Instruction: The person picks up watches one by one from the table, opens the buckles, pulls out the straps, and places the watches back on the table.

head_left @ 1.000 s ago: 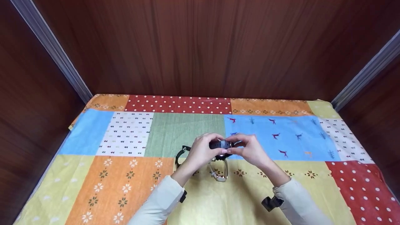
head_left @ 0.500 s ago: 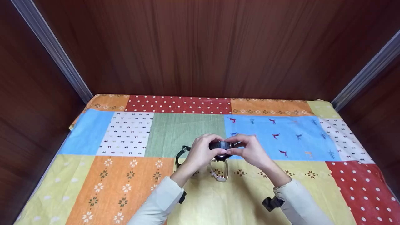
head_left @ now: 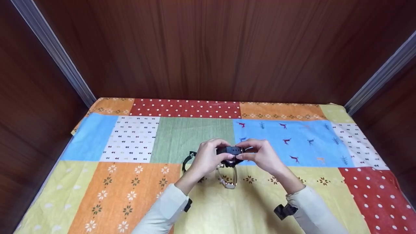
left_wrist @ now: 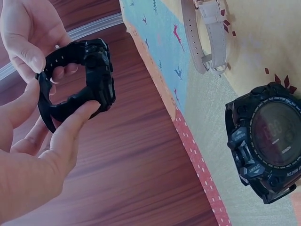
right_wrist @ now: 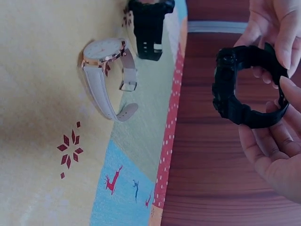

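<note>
Between both hands hangs a black wristwatch, its strap looped round into a ring and its case facing away from the fingers. My left hand pinches one side of the strap between thumb and fingers. On the strap's other side my right hand has its thumb and fingertips; holes in the strap show between the two thumbs. Below the hands a watch with a pale strap and white dial lies on the cloth, strap unbuckled. A second black watch, digital, lies left of it, partly hidden by my left wrist in the head view.
A patchwork cloth covers the table. Dark wood-grain panels rise behind it and on both sides, with metal strips at the corners. A small black camera mount sits on the right wrist.
The hands have drawn slightly apart at the thumbs. More dark strap with holes shows between them, where a lighter grey patch showed before. The other watches have not moved.
</note>
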Demonstrator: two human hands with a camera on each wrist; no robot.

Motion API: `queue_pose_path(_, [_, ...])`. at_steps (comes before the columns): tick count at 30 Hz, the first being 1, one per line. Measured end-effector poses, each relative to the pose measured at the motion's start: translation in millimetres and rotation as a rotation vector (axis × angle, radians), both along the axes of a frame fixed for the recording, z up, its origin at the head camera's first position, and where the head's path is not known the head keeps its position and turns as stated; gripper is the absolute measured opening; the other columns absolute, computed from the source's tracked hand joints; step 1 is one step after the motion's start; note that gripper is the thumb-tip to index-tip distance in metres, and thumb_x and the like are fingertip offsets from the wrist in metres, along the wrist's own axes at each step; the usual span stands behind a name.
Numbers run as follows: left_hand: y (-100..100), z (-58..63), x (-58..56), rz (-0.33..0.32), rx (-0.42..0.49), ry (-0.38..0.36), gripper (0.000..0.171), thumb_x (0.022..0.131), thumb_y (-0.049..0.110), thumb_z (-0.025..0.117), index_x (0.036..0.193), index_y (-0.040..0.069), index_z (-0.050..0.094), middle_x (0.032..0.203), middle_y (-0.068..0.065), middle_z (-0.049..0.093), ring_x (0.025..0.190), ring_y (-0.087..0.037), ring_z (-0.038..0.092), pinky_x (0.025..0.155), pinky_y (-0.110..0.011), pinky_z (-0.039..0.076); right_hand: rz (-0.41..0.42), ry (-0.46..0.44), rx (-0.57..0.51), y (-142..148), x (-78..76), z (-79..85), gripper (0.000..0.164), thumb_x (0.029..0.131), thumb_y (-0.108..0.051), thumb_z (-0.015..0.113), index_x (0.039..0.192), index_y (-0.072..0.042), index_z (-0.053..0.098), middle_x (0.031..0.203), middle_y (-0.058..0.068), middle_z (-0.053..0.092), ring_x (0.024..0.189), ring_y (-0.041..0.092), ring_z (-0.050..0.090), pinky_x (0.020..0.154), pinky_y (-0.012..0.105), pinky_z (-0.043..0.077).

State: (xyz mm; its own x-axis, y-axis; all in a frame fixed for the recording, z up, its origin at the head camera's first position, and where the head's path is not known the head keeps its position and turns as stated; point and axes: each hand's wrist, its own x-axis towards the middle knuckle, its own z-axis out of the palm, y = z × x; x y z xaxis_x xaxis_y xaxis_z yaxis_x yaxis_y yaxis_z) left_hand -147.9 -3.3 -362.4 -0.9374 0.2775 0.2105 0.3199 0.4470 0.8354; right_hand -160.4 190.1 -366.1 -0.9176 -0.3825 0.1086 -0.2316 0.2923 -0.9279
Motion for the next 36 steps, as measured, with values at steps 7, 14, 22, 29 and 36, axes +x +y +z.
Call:
queue_pose_path(7, [-4,-1.1,-0.7,-0.007,0.033,0.003,0.024,0.077,0.015,0.073,0.097,0.005,0.067,0.097,-0.004,0.065,0.094,-0.018,0.057,0.085,-0.033,0.044,-0.014,-0.040,-0.022,1,-0.1,1.2,0.028,0.076,-0.002,0.072,0.102,0.006,0.066,0.098,0.020,0.061,0.078,0.021,0.063,0.069,0.028,0.053])
queue_pose_path(14, [-7,-1.3,-0.1,-0.010,0.058,-0.017,0.025,0.077,0.016,0.073,0.098,0.005,0.067,0.096,-0.003,0.065,0.093,-0.018,0.058,0.083,-0.034,0.044,-0.023,-0.045,-0.019,2,-0.3,1.9,0.028,0.075,-0.003,0.072,0.102,0.005,0.066,0.098,0.019,0.062,0.077,0.018,0.062,0.069,0.027,0.052])
queue_pose_path(22, [-9,-1.7,-0.7,-0.010,0.079,-0.030,0.026,0.077,0.016,0.073,0.099,0.005,0.067,0.097,-0.003,0.066,0.095,-0.019,0.058,0.086,-0.035,0.043,-0.035,-0.072,-0.028,4,0.2,2.8,0.029,0.075,-0.005,0.073,0.102,0.003,0.067,0.097,0.015,0.064,0.079,0.020,0.063,0.071,0.031,0.053])
queue_pose_path(29, [-11,-2.5,-0.6,-0.013,0.092,-0.047,0.024,0.078,0.014,0.072,0.100,0.005,0.067,0.098,-0.004,0.066,0.096,-0.020,0.058,0.086,-0.036,0.043,-0.040,-0.074,-0.025,5,-0.4,1.2,0.028,0.075,-0.004,0.073,0.101,0.002,0.067,0.098,0.015,0.063,0.080,0.023,0.062,0.071,0.032,0.052])
queue_pose_path(36, [-13,-4.1,-0.8,-0.009,0.105,-0.060,0.024,0.077,0.013,0.073,0.100,0.004,0.067,0.096,-0.003,0.067,0.096,-0.020,0.059,0.086,-0.036,0.043,-0.044,-0.081,-0.045,6,-0.4,0.6,0.028,0.074,-0.004,0.073,0.101,0.003,0.067,0.097,0.015,0.064,0.081,0.023,0.061,0.071,0.031,0.051])
